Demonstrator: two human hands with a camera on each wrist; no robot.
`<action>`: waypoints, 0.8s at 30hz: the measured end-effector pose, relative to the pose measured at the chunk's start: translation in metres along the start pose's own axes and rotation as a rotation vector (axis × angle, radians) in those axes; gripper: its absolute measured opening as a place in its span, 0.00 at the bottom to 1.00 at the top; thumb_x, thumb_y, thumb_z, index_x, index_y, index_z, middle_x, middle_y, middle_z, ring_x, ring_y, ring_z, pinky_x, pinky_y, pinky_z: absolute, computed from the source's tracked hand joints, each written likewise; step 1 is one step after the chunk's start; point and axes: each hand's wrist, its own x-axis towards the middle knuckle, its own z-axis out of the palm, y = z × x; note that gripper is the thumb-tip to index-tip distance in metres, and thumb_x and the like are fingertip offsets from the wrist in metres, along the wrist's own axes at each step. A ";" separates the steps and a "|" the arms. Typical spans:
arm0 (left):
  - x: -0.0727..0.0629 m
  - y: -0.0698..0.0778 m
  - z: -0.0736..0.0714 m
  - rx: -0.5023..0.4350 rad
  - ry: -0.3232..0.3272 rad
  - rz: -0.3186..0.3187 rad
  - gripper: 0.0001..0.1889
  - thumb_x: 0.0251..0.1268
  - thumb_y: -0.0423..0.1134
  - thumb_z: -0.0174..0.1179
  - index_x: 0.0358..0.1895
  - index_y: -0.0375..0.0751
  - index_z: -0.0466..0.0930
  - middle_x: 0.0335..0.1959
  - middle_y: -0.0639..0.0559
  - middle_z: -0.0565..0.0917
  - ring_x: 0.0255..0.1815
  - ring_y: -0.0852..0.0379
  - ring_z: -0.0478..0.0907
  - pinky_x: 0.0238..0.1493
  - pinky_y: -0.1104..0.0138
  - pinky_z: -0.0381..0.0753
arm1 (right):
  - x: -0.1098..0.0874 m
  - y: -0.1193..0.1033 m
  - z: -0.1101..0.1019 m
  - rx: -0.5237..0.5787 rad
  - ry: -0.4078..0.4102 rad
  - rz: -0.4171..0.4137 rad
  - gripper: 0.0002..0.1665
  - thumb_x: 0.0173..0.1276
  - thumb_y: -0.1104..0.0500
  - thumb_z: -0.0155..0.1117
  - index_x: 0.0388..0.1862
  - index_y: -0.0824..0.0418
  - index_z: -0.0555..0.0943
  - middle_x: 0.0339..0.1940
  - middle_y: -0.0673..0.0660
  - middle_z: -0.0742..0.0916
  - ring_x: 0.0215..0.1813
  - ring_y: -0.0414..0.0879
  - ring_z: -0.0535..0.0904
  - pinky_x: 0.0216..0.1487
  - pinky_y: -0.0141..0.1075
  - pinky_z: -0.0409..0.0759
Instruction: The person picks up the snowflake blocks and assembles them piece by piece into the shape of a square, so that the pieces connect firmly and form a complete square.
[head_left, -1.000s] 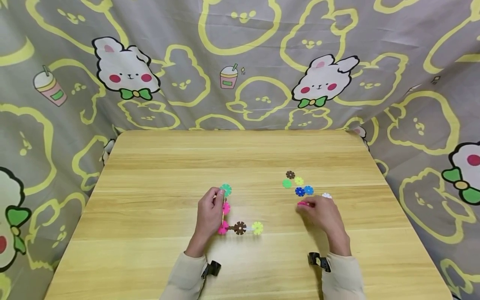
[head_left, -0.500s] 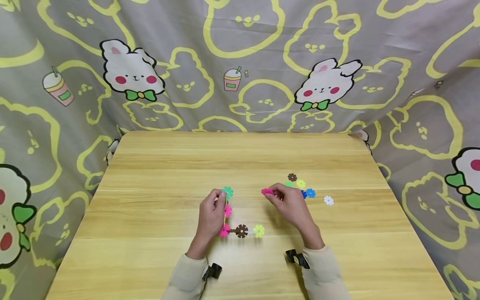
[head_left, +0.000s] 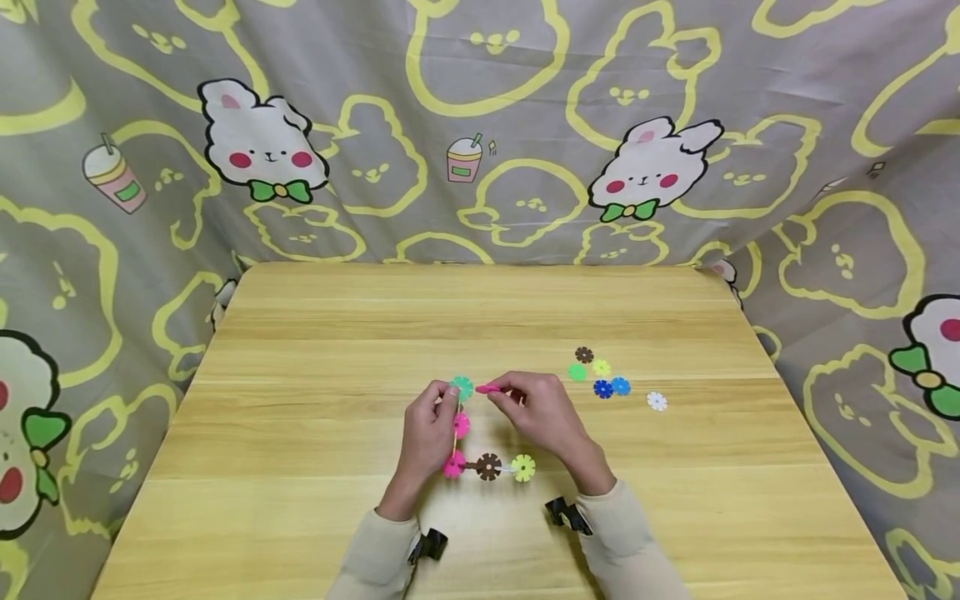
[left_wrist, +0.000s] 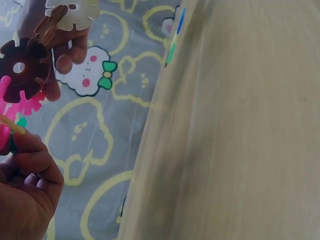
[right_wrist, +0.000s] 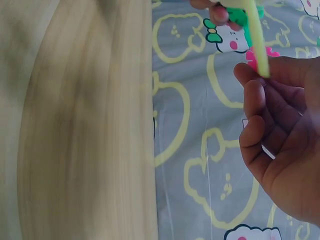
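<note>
"Over the wood-grained tabletop point(head_left: 337, 325), what are we holding?"

"With our left hand point(head_left: 430, 429), pictured at centre, we pinch a linked chain point(head_left: 489, 457) of notched discs near its far end, next to a teal disc point(head_left: 462, 387). A yellow link point(left_wrist: 13, 125) sits edge-on at the fingertips in the left wrist view."

"And with our right hand point(head_left: 543, 412)?"

"We grip a single pink disc point(head_left: 488, 388) between thumb and forefinger, nearly edge-on, just beside the teal one."

"How does the chain lie?"

"In an L, raised above the surface: from the teal end toward us to a corner pink disc point(head_left: 453, 465), then right through a dark brown disc point(head_left: 489, 477) to a lime disc point(head_left: 523, 467)."

"What else surrounds us?"

"Loose on the tabletop, beyond our right hand: a brown disc point(head_left: 578, 355), yellow disc point(head_left: 601, 367), green disc point(head_left: 577, 372), navy disc point(head_left: 603, 389) and sky-blue disc point(head_left: 620, 386) in a cluster, with a white disc point(head_left: 657, 402) apart to the right. Behind hangs a grey curtain point(head_left: 525, 137) of yellow-outlined animals and white rabbits."
</note>
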 end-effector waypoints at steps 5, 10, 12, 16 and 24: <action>0.000 0.000 0.000 0.005 0.000 -0.001 0.10 0.74 0.36 0.50 0.33 0.38 0.77 0.19 0.51 0.72 0.11 0.70 0.60 0.12 0.74 0.60 | 0.001 -0.002 0.004 -0.028 0.005 -0.021 0.05 0.65 0.58 0.68 0.38 0.53 0.88 0.25 0.44 0.86 0.21 0.32 0.69 0.19 0.25 0.67; -0.001 -0.001 0.001 -0.028 -0.011 -0.025 0.10 0.74 0.37 0.50 0.33 0.39 0.77 0.21 0.48 0.75 0.12 0.69 0.64 0.13 0.74 0.62 | 0.001 -0.001 0.007 -0.065 0.007 -0.047 0.05 0.64 0.58 0.68 0.38 0.54 0.88 0.31 0.47 0.89 0.23 0.34 0.74 0.22 0.23 0.71; -0.001 -0.001 0.002 -0.039 -0.015 -0.032 0.11 0.74 0.38 0.51 0.33 0.40 0.78 0.22 0.47 0.76 0.12 0.68 0.65 0.14 0.74 0.63 | 0.001 -0.001 0.008 -0.070 0.008 -0.055 0.05 0.64 0.58 0.68 0.38 0.55 0.88 0.31 0.48 0.90 0.23 0.34 0.75 0.23 0.23 0.71; -0.001 -0.002 0.002 -0.027 -0.009 -0.028 0.10 0.74 0.37 0.51 0.33 0.40 0.78 0.23 0.47 0.77 0.12 0.69 0.65 0.14 0.74 0.62 | 0.001 -0.001 0.009 -0.077 0.031 -0.087 0.05 0.64 0.58 0.68 0.37 0.56 0.88 0.31 0.49 0.90 0.24 0.33 0.75 0.24 0.22 0.72; -0.001 0.001 0.004 0.014 0.023 -0.036 0.10 0.72 0.37 0.52 0.30 0.41 0.78 0.17 0.54 0.71 0.12 0.69 0.61 0.14 0.73 0.61 | 0.003 0.002 0.015 -0.133 0.129 -0.237 0.02 0.60 0.62 0.71 0.32 0.60 0.88 0.29 0.53 0.90 0.28 0.37 0.84 0.31 0.21 0.79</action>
